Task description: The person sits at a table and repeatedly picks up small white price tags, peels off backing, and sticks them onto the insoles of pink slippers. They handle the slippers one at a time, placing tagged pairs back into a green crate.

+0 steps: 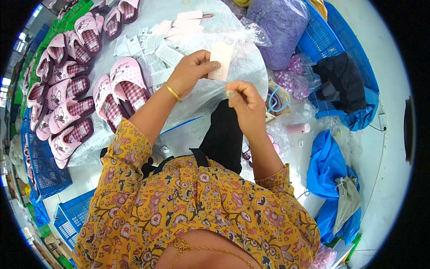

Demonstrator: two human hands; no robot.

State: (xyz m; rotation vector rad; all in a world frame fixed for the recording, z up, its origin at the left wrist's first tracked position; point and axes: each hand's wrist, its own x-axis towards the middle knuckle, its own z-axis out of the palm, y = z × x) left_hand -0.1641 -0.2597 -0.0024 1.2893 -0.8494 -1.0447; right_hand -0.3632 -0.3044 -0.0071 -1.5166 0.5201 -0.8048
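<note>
Over the table, I remotely observed the left hand gripping a card, the right hand pinched closed just below, on what I could not tell, apparently readying the card, the next move calling for steadiness.

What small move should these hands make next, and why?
Probably raise the right hand slightly to the lower edge of the pale pink card: the left hand already grips that card by its left side, and the right thumb and forefinger are pinched together just below it. Whether they hold anything is too small to tell.
</note>
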